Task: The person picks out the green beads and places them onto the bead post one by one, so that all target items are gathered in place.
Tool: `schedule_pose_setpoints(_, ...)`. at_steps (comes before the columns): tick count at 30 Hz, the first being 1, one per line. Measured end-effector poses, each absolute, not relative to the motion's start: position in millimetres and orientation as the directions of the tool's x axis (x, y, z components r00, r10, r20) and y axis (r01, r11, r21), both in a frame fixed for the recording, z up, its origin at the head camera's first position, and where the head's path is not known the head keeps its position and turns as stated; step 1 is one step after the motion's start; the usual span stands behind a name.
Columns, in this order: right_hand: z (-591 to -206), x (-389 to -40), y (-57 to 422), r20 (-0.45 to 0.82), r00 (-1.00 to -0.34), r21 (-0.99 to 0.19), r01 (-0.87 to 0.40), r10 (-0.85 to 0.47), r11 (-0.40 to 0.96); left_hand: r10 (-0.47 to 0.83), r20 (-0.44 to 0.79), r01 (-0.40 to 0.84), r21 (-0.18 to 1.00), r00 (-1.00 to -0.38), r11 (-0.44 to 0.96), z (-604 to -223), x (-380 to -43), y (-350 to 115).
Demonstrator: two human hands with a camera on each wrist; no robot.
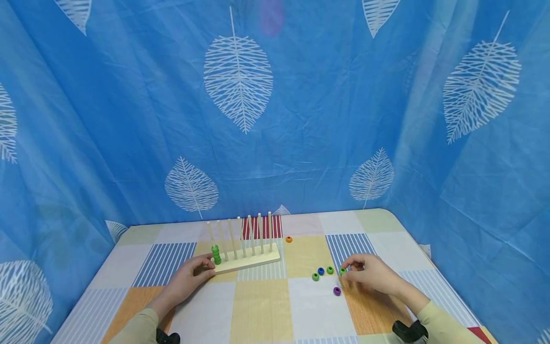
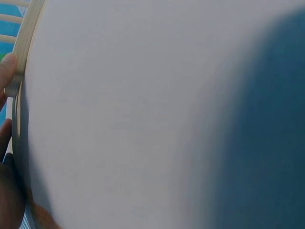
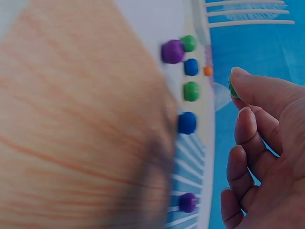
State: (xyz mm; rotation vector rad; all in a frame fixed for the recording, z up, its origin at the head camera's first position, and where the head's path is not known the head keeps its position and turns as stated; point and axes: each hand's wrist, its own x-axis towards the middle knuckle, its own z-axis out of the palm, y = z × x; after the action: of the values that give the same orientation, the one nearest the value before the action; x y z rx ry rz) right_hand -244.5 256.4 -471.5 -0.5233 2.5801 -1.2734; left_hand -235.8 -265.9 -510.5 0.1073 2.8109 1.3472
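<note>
A pale wooden peg rack (image 1: 258, 260) with a row of upright pegs stands on the left half of the table. Several green beads (image 1: 216, 255) are stacked on its leftmost peg. My left hand (image 1: 186, 283) grips the rack's left end, the thumb (image 2: 7, 70) along the front edge. On the right, my right hand (image 1: 373, 275) pinches a green bead (image 3: 232, 89) between thumb and finger, above the table. Beside that hand lie two loose green beads (image 1: 330, 270), a blue bead (image 1: 321, 271) and a purple bead (image 1: 337, 291).
An orange bead (image 1: 289, 239) lies apart, right of the rack. Another blue bead (image 3: 187, 123) and another purple bead (image 3: 188, 202) show in the right wrist view. The patchwork tablecloth (image 1: 262, 306) ends at a blue leaf-patterned curtain (image 1: 292, 143) behind and at both sides.
</note>
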Motion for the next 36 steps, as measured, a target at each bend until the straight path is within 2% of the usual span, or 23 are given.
schedule_pose_setpoints(14,-432.6,-270.1,243.9,0.101,-0.904,-0.746,-0.346,-0.416,0.57,0.089,0.031,0.079,0.792,-0.996,0.605,-509.8,-234.5,-265.7)
schedule_pose_setpoints(36,-369.2,-308.1,211.8,0.171,-0.86,-0.716,-0.444,-0.482,0.539,0.094,0.024,0.076,0.793,-0.995,0.604,-512.9,-236.5,-267.8)
